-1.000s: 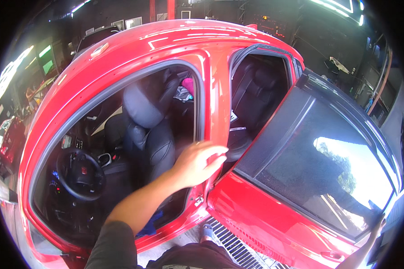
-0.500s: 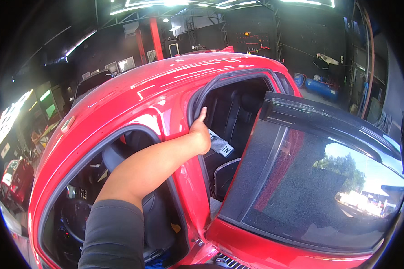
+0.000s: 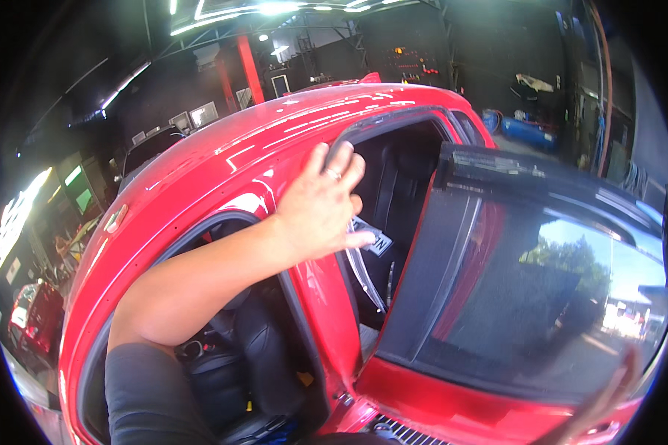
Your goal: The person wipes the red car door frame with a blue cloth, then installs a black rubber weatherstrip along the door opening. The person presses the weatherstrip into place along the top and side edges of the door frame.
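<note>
My left hand (image 3: 325, 199), with a ring on one finger, is spread over the red pillar (image 3: 321, 297) between the car's two door openings. Its fingertips lie by the black rubber door seal (image 3: 378, 122) at the rear opening's upper corner, and the thumb points into the cabin. Below the thumb a pale-edged strip (image 3: 365, 280) runs down the opening's edge; whether it is loose, I cannot tell. Behind the hand, a licence plate (image 3: 379, 243) rests on the dark back seat. A smeared brownish shape (image 3: 608, 397) at the lower right may be my right hand; its fingers cannot be made out.
The rear door (image 3: 527, 297) swings out at the right, its glass reflecting trees. Through the front opening a black seat (image 3: 263, 363) shows. The red roof (image 3: 237, 141) curves away above. A blue tank (image 3: 527, 132) and a red post (image 3: 250, 70) stand farther back.
My left hand has turned and its fingers have spread, lying more over the pillar. The pale-edged strip below it now shows. A blurred shape has come in at the lower right.
</note>
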The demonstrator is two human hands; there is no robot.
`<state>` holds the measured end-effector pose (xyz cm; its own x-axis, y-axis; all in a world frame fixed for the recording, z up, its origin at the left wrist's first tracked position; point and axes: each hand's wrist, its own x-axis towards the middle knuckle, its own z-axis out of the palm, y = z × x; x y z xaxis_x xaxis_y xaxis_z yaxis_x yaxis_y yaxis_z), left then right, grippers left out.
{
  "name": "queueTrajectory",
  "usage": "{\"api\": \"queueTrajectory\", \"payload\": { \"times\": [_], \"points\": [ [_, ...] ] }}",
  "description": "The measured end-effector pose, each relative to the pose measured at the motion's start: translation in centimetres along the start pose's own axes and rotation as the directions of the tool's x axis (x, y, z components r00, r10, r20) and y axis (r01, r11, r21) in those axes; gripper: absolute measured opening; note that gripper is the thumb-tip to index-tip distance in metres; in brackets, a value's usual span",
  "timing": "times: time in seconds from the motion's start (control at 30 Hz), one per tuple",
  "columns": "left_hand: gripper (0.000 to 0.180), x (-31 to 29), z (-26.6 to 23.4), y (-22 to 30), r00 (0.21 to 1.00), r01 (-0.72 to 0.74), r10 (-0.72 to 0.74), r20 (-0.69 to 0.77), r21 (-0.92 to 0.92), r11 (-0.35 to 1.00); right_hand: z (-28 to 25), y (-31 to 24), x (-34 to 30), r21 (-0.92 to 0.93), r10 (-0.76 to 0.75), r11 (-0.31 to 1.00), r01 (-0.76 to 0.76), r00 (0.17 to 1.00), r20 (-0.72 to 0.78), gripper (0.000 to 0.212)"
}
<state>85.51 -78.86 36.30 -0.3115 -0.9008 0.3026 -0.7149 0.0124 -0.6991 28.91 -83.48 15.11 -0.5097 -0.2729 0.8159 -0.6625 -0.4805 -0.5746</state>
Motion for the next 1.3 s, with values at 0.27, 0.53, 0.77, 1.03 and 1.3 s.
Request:
{"api": "queueTrajectory", "payload": {
  "times": [0.27, 0.53, 0.77, 1.03, 1.3],
  "points": [
    [0.038, -2.2, -4.4, -6.7, 0.906, 0.392, -0.329, 0.266, -0.237, 0.889, 19.9, -32.6, -21.3, 0.582, -0.399, 0.733, -0.352, 0.470, 0.787, 0.092],
    [0.077, -2.7, -5.0, -7.8, 0.864, 0.219, -0.500, -0.052, -0.856, 0.469, 19.3, -45.7, -22.6, 0.279, -0.528, -0.030, -0.960, 0.252, 0.811, 0.035],
    [0.076, -20.0, -9.3, -4.8, 0.577, -0.120, -0.816, -0.013, -0.990, -0.069, 17.6, -57.4, -13.9, 0.072, -0.605, -0.558, -0.827, 0.465, 0.646, 0.029],
    [0.037, -28.4, -10.7, -5.0, 0.496, -0.236, -0.858, 0.135, -0.929, -0.283, 17.6, -66.0, -9.1, 0.006, -0.551, -0.617, -0.787, 0.437, 0.711, 0.030],
    [0.039, -32.7, -19.0, -12.3, 0.390, -0.054, -0.906, 0.166, -0.978, -0.202, 21.7, -50.1, -17.5, 0.219, -0.666, -0.026, -0.975, 0.180, 0.724, 0.028]
  ]
}}
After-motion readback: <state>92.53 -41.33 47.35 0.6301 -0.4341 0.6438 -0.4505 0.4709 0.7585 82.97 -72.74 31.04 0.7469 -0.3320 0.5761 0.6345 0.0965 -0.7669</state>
